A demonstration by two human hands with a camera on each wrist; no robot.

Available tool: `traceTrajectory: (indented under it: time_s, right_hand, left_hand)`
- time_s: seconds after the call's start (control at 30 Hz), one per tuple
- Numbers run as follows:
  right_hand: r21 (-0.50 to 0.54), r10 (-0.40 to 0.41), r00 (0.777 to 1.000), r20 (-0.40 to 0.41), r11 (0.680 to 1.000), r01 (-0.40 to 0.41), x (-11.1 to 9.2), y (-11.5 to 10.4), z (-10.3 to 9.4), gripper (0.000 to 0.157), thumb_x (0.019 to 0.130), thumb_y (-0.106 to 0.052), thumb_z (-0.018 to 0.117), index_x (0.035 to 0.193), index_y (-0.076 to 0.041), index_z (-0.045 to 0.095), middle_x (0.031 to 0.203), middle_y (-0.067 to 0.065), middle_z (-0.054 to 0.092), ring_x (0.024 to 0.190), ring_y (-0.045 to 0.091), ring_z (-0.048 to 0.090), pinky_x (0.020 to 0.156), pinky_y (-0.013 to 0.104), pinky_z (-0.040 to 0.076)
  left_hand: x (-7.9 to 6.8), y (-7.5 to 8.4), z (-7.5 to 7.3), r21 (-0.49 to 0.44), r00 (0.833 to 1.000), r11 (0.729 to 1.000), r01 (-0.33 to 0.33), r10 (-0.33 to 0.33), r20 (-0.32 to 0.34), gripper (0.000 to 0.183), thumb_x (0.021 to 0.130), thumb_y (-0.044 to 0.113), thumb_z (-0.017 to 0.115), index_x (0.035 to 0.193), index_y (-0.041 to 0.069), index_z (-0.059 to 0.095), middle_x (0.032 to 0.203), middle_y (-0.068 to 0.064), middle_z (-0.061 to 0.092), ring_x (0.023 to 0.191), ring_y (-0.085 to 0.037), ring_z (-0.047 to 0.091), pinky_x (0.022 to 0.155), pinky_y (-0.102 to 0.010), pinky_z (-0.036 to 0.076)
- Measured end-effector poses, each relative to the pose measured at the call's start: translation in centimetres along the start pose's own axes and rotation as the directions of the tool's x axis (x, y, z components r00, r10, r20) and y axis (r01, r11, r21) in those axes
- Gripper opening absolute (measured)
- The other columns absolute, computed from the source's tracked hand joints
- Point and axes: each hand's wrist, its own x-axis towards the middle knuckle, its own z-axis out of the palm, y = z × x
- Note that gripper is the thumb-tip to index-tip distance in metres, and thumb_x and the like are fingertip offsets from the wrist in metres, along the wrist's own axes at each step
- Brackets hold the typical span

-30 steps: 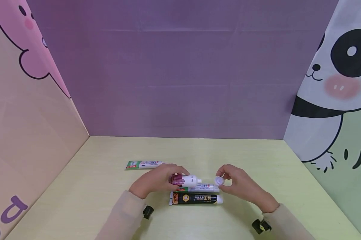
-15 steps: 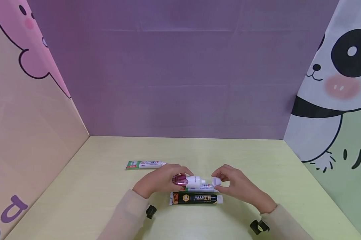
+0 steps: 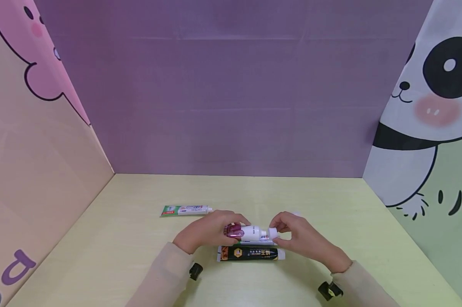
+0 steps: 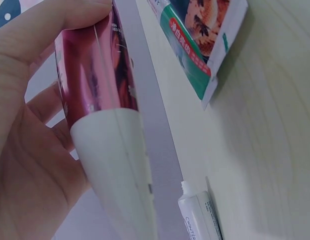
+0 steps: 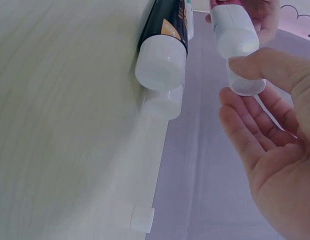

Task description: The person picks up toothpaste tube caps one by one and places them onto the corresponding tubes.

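A maroon and white toothpaste tube (image 3: 250,233) lies level in my left hand (image 3: 211,228), gripped between thumb and fingers near its maroon end. In the left wrist view, the thumb presses across the tube's shiny maroon part (image 4: 90,70). My right hand (image 3: 309,238) pinches a white cap (image 3: 272,233) between thumb and fingertips, right at the tube's nozzle end. Seen from the right wrist, the cap (image 5: 246,84) lines up with the white shoulder of the tube. Both hands are above a green and white toothpaste tube (image 3: 258,243), partly covered by the held one.
A black toothpaste tube (image 3: 250,254) with a white cap lies in front. Farther back on the left is another green and white tube (image 3: 188,210), its nozzle bare. A loose white cap (image 5: 142,218) lies on the table (image 3: 138,256) beyond my right hand. Printed walls enclose the table.
My left hand has moved right with the maroon and white tube. My right hand has shifted slightly left, turning the cap's opening toward the nozzle and bringing it up to it.
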Motion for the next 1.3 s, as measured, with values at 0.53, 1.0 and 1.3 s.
traceTrajectory:
  time_s: [0.53,1.0,1.3]
  right_hand:
    - [-0.004,-0.045,0.999,-0.013,0.999,0.045,0.19,0.66,0.74,0.029,0.083,-0.004,0.081,0.105,-0.008,0.063,0.101,-0.003,0.065,0.089,0.021,0.067,0.083,0.031,0.055]
    - [0.035,-0.050,0.999,-0.009,0.998,0.051,0.27,0.15,0.88,0.028,0.084,-0.003,0.080,0.105,-0.008,0.063,0.099,-0.003,0.065,0.088,0.016,0.066,0.082,0.039,0.056]
    - [0.082,-0.038,0.999,0.018,0.996,0.036,0.24,0.09,0.83,0.020,0.093,-0.015,0.072,0.110,-0.009,0.062,0.096,-0.004,0.066,0.085,0.011,0.065,0.079,0.034,0.056]
  left_hand:
    - [0.34,0.58,0.15,-0.026,1.000,1.000,-0.011,0.011,0.009,0.042,0.084,0.005,0.077,0.123,0.016,0.068,0.098,0.006,0.063,0.083,-0.006,0.055,0.074,-0.021,0.050]
    - [0.40,0.55,0.32,-0.029,1.000,0.999,-0.016,0.016,0.004,0.042,0.085,0.007,0.078,0.124,0.017,0.067,0.101,0.006,0.064,0.084,-0.006,0.056,0.075,-0.020,0.050]
    - [0.29,0.67,0.17,-0.037,1.000,0.999,-0.009,0.009,-0.001,0.043,0.085,0.007,0.078,0.125,0.017,0.066,0.102,0.005,0.063,0.084,-0.007,0.056,0.075,-0.020,0.051]
